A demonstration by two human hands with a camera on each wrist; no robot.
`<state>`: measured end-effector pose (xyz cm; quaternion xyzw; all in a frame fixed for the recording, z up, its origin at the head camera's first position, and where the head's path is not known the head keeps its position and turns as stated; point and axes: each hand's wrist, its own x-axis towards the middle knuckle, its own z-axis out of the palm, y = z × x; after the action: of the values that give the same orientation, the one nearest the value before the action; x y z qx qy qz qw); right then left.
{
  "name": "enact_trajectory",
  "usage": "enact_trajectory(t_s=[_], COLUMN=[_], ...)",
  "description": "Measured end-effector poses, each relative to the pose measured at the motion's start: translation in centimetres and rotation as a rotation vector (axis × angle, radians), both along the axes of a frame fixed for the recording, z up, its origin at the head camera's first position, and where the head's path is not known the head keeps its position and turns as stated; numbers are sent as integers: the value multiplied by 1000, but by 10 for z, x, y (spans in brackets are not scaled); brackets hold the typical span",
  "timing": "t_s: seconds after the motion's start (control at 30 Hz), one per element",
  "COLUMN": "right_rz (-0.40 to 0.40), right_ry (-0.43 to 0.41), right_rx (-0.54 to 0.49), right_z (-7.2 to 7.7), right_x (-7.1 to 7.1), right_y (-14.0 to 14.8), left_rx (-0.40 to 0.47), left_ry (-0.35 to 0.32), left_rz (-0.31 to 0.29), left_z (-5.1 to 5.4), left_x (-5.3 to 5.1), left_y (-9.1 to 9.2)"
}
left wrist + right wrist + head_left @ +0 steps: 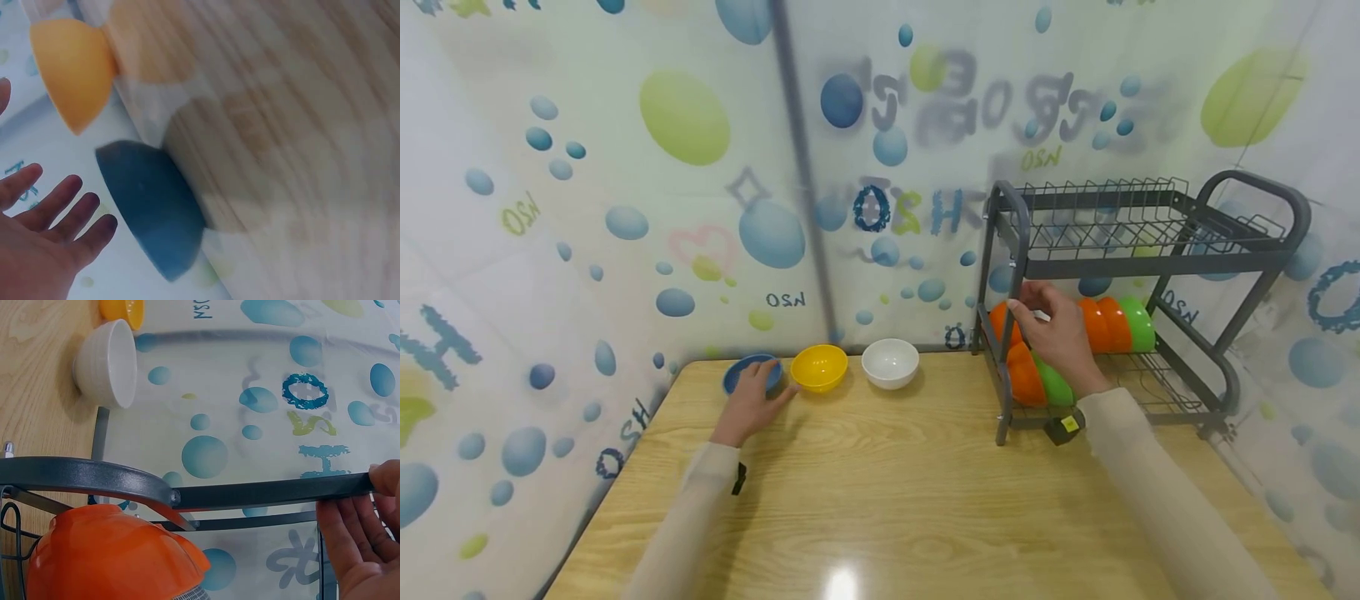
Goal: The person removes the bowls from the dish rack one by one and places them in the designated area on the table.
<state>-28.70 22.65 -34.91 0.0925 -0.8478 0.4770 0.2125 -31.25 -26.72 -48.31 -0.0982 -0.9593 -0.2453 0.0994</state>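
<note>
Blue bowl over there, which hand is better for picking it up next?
Probably the left hand: it is close to the blue bowl, fingers spread and holding nothing. The right hand grips the rack, much farther from that bowl.

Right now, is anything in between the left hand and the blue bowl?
Nothing visible. The left hand is over the blue bowl, with an open gap between them in the left wrist view. The yellow bowl stands beside the blue one, outside that gap.
</note>
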Motion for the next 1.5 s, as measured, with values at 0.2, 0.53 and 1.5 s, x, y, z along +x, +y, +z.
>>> enact_trajectory(t_s=[0.2, 0.53, 1.5], right_rz=[-13, -15, -20], right_ry=[7, 17, 52], right_rx=[7, 19, 87], right_z=[0, -1, 2], right_x=[1, 0, 0], right_y=[0, 0, 0], left_rx=[28, 117, 252], left_ry=[15, -44, -38], left_rz=[-29, -81, -373], left_z=[5, 17, 81], left_x=[-5, -8, -15], left_y=[25, 71, 213])
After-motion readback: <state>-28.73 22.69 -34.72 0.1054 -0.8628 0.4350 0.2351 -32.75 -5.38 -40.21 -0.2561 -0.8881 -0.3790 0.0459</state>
